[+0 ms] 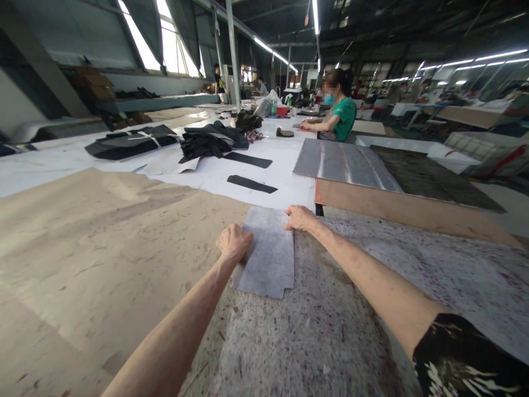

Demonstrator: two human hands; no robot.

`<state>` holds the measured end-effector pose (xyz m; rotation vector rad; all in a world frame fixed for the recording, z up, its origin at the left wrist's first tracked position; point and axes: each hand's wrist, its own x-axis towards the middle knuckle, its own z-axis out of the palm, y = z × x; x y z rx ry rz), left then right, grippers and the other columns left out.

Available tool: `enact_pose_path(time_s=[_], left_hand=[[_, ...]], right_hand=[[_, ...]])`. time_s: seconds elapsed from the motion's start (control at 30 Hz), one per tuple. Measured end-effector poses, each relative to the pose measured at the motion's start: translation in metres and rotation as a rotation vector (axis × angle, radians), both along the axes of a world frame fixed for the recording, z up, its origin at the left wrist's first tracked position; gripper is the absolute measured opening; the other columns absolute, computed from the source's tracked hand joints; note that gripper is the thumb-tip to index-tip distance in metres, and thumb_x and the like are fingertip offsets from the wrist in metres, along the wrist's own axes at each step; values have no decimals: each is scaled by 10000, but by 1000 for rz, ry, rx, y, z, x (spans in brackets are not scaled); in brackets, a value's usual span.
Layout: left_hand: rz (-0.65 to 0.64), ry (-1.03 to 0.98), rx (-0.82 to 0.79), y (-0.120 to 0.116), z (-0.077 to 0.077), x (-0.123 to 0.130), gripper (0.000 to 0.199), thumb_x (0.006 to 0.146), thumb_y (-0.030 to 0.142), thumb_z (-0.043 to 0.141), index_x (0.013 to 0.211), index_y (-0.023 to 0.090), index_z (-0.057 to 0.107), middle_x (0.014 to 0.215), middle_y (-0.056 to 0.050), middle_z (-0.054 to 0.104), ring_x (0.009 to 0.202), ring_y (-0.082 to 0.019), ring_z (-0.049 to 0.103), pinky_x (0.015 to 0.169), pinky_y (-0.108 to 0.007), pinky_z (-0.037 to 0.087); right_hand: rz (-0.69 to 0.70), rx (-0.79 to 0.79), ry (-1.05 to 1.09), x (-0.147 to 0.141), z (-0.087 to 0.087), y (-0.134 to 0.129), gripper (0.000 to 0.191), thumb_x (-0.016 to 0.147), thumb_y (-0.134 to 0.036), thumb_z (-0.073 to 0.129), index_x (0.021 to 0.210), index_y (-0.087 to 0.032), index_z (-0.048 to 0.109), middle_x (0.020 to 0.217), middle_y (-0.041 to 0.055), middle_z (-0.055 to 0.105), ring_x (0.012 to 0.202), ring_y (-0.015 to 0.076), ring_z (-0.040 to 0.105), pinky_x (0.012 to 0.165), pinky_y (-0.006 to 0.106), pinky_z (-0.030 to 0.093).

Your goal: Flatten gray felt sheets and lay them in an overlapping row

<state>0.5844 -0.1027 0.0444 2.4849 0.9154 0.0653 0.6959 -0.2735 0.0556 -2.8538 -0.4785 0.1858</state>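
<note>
A light grey, felt-like fabric piece (268,259) with a small notch at its near right corner lies on the speckled work surface in front of me. My left hand (235,241) is closed at its left edge, the fingers curled and their tips partly hidden. At the upper right edge, my right hand (301,218) pinches the same piece between thumb and fingers. Beyond it, two narrow dark strips, a nearer one (252,184) and a farther one (248,160), lie on the white tabletop (289,193).
Brown paper (124,237) covers the left side. Dark fabric piles, one loose (212,139) and one tied (132,141), lie farther back. A raised board (347,162) stands at the right. A co-worker in a green shirt (345,118) works beyond it.
</note>
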Motion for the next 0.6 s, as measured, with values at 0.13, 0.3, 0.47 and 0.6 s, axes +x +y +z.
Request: enact_pose_path(time_s=[0.13, 0.3, 0.47, 0.6], left_hand=[[32, -16, 78, 3, 2, -6, 471, 686, 340, 510, 1065, 61, 519, 984, -261, 628, 897, -357, 607, 708, -408, 437], [-45, -59, 183, 6, 1, -8, 527, 693, 390, 514, 1129, 96, 473, 1152, -229, 552, 1091, -361, 489, 861, -459, 376], [-313, -61, 179, 18, 1, 10, 576, 665, 264, 544, 1229, 191, 453, 1296, -127, 486, 1219, -316, 364, 944, -438, 314], [-421, -37, 97, 31, 1, 27, 821, 601, 232, 602, 1367, 221, 305, 1406, -106, 378, 1290, -322, 264, 974, -442, 291]], right_hand=[[-63, 28, 6, -6, -1, 0, 423, 568, -231, 700, 986, -202, 638, 985, 33, 642, 869, 183, 586, 662, 217, 396], [-75, 104, 28, -7, -2, 0, 571, 544, -203, 711, 1099, -154, 589, 995, 47, 630, 865, 165, 572, 637, 194, 378], [-58, 202, 78, -7, -3, -4, 362, 536, -181, 692, 893, -142, 646, 769, -11, 628, 715, 142, 548, 559, 193, 344], [-45, 327, 88, -14, -11, -9, 233, 583, -188, 629, 815, -173, 640, 687, -58, 591, 665, 114, 521, 563, 178, 342]])
